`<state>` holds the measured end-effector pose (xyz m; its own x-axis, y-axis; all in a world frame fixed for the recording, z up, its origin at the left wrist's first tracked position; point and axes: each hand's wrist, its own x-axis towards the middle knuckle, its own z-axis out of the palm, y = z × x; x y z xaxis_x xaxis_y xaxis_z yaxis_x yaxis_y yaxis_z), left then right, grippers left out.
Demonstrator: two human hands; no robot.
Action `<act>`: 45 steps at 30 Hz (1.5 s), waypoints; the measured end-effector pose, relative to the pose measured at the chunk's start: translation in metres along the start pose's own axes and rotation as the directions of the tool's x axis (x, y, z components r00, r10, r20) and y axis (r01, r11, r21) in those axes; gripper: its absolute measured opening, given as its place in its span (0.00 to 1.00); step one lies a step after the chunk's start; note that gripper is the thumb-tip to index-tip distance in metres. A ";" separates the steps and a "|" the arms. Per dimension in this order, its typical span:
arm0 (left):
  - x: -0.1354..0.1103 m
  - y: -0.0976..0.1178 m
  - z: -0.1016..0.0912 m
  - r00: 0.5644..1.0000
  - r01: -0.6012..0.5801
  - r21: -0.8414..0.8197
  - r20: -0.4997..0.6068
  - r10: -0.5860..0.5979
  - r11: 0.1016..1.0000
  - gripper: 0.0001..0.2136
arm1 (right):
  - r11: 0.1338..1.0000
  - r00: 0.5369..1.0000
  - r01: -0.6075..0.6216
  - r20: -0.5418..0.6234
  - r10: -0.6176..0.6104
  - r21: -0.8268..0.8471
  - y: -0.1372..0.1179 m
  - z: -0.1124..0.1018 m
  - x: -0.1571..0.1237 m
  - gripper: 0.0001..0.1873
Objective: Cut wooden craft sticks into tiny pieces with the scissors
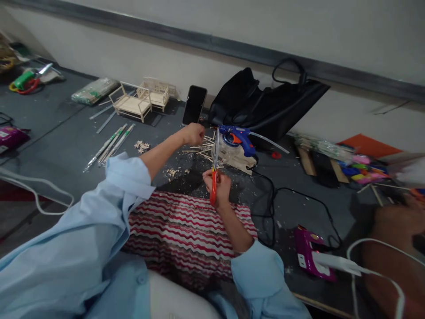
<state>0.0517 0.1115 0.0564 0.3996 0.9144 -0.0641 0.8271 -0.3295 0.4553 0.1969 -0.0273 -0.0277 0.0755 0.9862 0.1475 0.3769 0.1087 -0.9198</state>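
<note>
My right hand is closed round the orange handles of a pair of scissors, whose blades point up and away from me. My left hand reaches forward with its fingers curled shut over a loose heap of thin wooden sticks; what it pinches is too small to make out. Just right of the scissors a blue glue gun rests on a small stand. Both arms wear light blue sleeves above a red and white striped cloth.
Two small wooden model beds stand at the back left, with a black phone leaning on the wall and a black bag beside it. Packs of sticks lie left. A purple power strip and cables lie right, beside another person's arm.
</note>
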 end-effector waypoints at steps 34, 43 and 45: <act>-0.101 -0.006 0.042 0.985 -0.123 -0.977 -0.099 0.143 0.172 0.06 | 0.939 0.985 0.115 0.163 -0.064 -0.324 -0.013 -0.013 0.000 0.14; -0.104 0.000 0.043 0.989 -0.126 -0.966 -0.105 0.100 0.226 0.07 | 0.933 0.983 0.129 0.165 -0.077 -0.335 -0.012 -0.012 -0.003 0.17; -0.105 0.002 0.043 0.990 -0.123 -0.969 -0.104 0.099 0.214 0.07 | 0.940 0.984 0.119 0.164 -0.068 -0.319 -0.011 -0.012 -0.003 0.17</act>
<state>0.0286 0.0049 0.0258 0.4359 0.8969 0.0742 -0.2555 0.0443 0.9658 0.2034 -0.0330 -0.0133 -0.1029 0.9836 0.1484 0.6582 0.1792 -0.7312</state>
